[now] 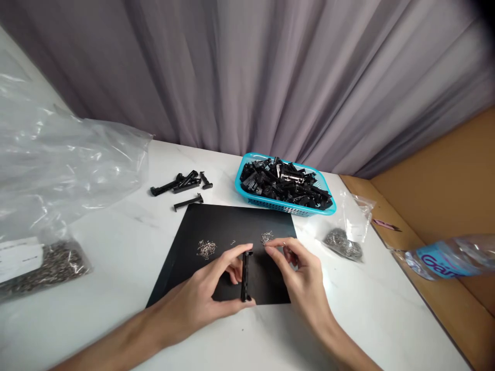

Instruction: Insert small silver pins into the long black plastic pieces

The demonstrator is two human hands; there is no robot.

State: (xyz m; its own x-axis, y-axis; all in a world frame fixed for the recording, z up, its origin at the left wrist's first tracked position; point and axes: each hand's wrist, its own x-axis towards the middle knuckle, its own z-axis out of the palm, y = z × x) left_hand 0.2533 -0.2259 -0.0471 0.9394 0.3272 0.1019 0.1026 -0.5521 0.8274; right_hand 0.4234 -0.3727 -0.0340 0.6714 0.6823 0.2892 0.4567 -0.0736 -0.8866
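Note:
My left hand (207, 281) grips a narrow black plastic part (245, 276) by its two ends, thumb below and index finger above. The part stands lengthwise over the black mat (181, 232). My right hand (303, 270) is closed in a pinch at the edge of a small pile of bent metal pieces (266, 237). Whatever lies between those fingertips is too small to make out. Farther left on the mat is a second pile of similar metal pieces (206, 249), with a single loose piece (232, 242) between the piles.
Behind the mat stands a blue basket (242, 195) heaped with black plastic parts. Several more black parts (187, 184) lie at back left. A large plastic bag (69, 257) with metal pieces is left; a smaller bag (343, 243) and a bottle (444, 257) are right.

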